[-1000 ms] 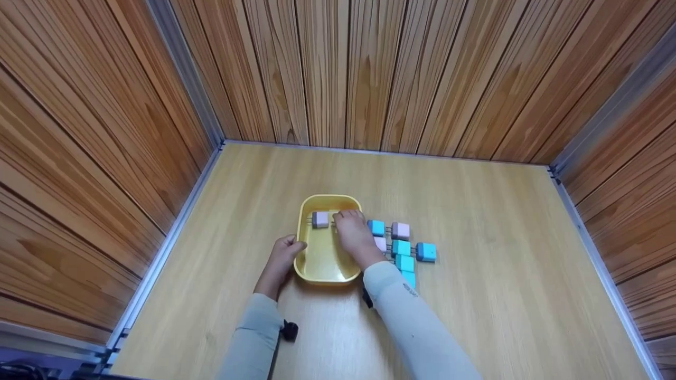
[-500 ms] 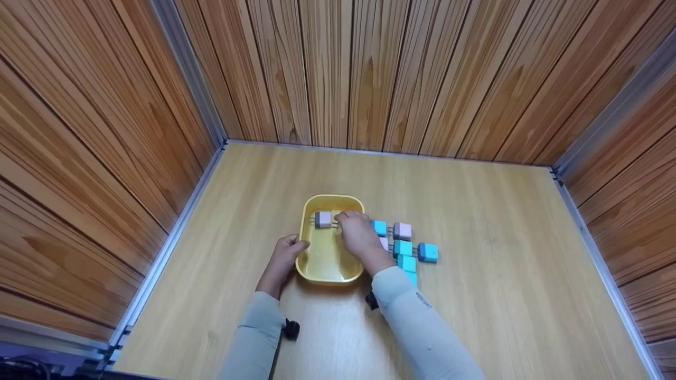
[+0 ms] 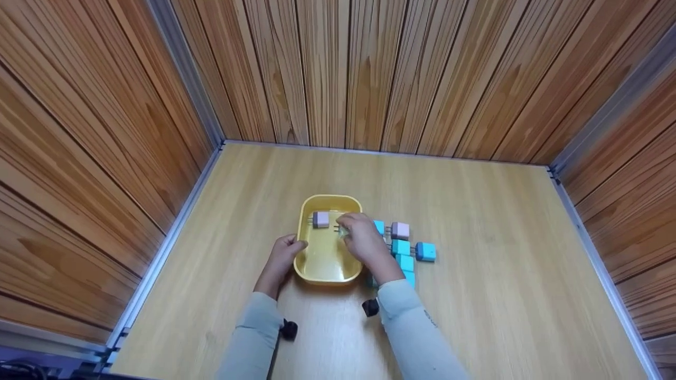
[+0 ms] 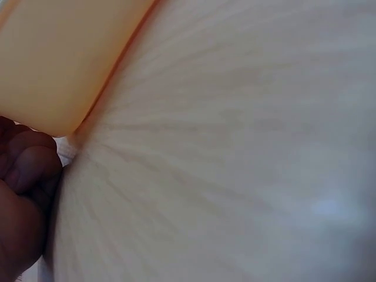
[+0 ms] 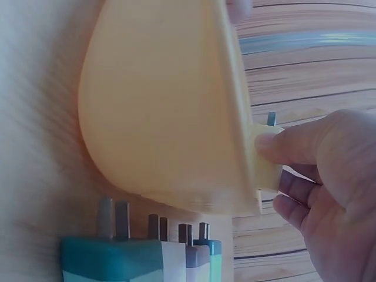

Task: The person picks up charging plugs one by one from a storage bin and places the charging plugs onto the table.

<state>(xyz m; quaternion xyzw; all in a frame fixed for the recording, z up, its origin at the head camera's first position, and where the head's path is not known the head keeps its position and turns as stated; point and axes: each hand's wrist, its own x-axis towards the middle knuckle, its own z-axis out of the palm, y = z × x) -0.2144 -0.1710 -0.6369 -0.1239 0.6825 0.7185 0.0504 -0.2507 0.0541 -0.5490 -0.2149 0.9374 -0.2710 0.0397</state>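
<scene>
**Hands at the yellow tray, one plug held over it**

Right hand (image 3: 364, 244) reaches over the right rim of the shallow yellow plastic tray (image 3: 317, 264), its thumb and fingers pinched round a pale yellowish plug adapter (image 3: 342, 230) whose metal prongs point left. The right wrist view shows the same pale block (image 5: 267, 155) pressed between thumb and fingertips just above the tray's rim. Left hand (image 3: 282, 256) grips the tray's left edge, thumb hooked over the rim and fingers curled against the outer wall; the left wrist view shows only the curled fingers (image 4: 26, 170) beside the tray's underside.

Inside the tray, near its far end, lies a pink-grey plug adapter (image 3: 320, 219), well apart from the held one. The tray sits on a light wooden tabletop (image 3: 501, 253).

Just right of the tray a cluster of adapters lies on the table: a pink one (image 3: 400, 230) at the far side, and turquoise ones beside it (image 3: 401, 247), with one turquoise adapter (image 3: 425, 252) furthest right. Part of the cluster is hidden under the right wrist. Brown wood-panelled walls (image 3: 343, 68) enclose the table on three sides.
</scene>
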